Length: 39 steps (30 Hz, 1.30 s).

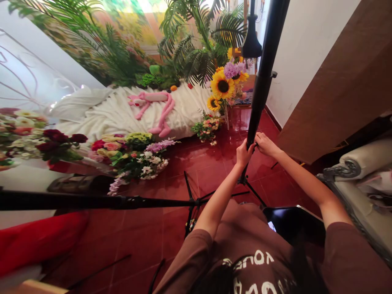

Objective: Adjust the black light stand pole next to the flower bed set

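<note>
Right of centre, above the red tiled floor point(147, 241), a black pole point(259, 90) stands tilted in view, slim and matte, with a collar partway up and splayed legs at the base. Left hand point(243, 154) has its fingers closed around the lower pole; right hand point(265, 145) is just beside it, fingers curled at the pole's side, can't tell if gripping. Pole top is cut off by the frame, contact spot partly hidden by the hands.

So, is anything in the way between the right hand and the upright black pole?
No, nothing visible. The right hand is right at the side of the upright black pole, next to the left hand, which is wrapped around it.
</note>
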Available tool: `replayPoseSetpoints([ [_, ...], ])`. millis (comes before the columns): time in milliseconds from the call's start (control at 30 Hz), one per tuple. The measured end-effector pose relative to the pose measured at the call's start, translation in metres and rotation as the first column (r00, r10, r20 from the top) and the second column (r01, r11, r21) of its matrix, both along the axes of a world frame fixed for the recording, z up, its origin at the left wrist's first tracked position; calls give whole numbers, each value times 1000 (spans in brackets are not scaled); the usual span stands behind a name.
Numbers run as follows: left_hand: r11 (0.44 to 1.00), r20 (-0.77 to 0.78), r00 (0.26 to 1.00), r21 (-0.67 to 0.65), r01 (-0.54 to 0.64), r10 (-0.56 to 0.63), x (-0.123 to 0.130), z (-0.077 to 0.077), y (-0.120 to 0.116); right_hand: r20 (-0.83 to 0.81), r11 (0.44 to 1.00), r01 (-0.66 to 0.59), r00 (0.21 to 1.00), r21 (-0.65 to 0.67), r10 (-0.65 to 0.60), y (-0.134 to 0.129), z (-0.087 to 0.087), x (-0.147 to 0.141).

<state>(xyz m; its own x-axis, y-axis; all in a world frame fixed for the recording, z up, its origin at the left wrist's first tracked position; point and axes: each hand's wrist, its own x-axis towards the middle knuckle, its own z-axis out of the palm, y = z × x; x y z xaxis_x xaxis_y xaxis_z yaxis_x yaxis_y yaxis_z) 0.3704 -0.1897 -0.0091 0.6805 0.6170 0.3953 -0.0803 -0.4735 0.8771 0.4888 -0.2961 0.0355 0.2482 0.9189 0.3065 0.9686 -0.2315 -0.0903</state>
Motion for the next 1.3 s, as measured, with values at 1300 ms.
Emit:
replayPoseSetpoints([
  [1300, 999, 26, 999, 25, -24, 24, 1, -4, 2, -472, 752, 441, 859, 490, -196, -40, -29, -62],
])
